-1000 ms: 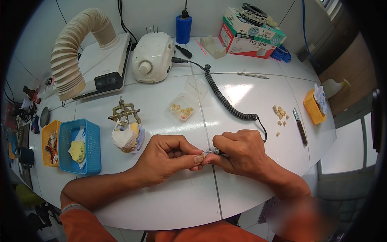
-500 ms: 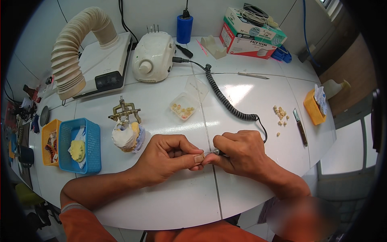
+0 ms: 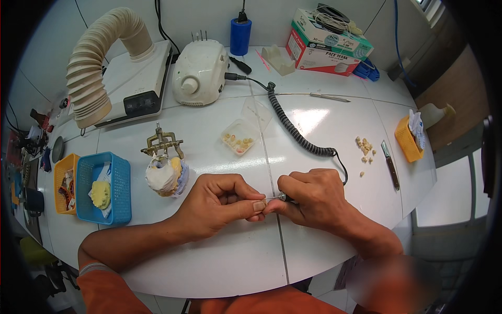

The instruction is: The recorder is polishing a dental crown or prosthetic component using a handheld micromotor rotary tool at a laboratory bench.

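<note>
My right hand (image 3: 314,198) is closed around the dark handle of a rotary handpiece (image 3: 283,197), whose thin metal bit points left. Its black coiled cord (image 3: 293,131) runs back to a cream control box (image 3: 200,73). In front of the bit, my left hand (image 3: 217,206) pinches something small between thumb and fingertips; the fingers mostly hide it, so its kind cannot be made out. The fingertips of both hands meet or nearly meet around the bit. Left of them, a dental cast (image 3: 161,178) is mounted on a brass-coloured articulator (image 3: 166,144).
Beyond my hands stands a small clear box (image 3: 239,150) of tooth-like pieces. Loose pieces (image 3: 364,145) and a wooden-handled knife (image 3: 390,167) lie right. Blue (image 3: 121,191) and yellow (image 3: 64,163) baskets stand left, a ribbed hose (image 3: 83,78) behind. Mask boxes (image 3: 327,52) sit at the back.
Almost nothing differs. Both hands keep their grip and place; the whole scene has shifted by a few pixels only.
</note>
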`<state>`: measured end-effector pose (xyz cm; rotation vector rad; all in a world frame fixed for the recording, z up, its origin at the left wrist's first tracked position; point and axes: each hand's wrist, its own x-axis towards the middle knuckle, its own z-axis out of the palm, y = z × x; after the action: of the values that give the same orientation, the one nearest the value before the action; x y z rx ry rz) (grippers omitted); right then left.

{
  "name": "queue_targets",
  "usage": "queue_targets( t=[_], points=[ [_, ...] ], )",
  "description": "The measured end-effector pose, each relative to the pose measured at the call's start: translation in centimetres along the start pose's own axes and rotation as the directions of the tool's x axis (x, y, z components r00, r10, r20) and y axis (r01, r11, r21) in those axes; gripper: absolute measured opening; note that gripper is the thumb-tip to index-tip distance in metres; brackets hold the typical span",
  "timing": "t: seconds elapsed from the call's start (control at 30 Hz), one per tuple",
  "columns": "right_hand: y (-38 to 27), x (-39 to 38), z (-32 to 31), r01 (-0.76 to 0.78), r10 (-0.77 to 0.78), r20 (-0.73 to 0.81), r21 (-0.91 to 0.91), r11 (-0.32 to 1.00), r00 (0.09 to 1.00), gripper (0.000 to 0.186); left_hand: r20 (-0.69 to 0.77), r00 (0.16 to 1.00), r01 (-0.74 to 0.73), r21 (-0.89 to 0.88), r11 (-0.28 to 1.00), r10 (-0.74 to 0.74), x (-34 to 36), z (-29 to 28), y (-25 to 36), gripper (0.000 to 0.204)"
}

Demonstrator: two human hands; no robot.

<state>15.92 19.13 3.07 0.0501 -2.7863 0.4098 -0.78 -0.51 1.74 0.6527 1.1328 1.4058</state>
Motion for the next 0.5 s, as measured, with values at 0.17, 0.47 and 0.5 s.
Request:
queue_targets(
  t=[0.17,0.47,0.5],
  points=[
    [0.00,-0.04,0.02,-0.003,0.003,0.004,-0.009,1.000,1.000,0.052,0.006,1.000,-0.011,-0.010,1.000,0.011,0.04,-0.09,-0.22,0.012],
    [-0.09,0.00,-0.07,-0.004,0.004,0.009,-0.002,1.000,1.000,0.051,0.007,1.000,-0.006,-0.016,1.000,0.006,0.00,-0.06,-0.27,0.012],
    [-0.08,0.01,-0.06,-0.002,0.002,0.005,-0.002,1.000,1.000,0.051,0.007,1.000,-0.006,-0.016,1.000,0.006,0.00,-0.05,-0.26,0.012]
  ],
)
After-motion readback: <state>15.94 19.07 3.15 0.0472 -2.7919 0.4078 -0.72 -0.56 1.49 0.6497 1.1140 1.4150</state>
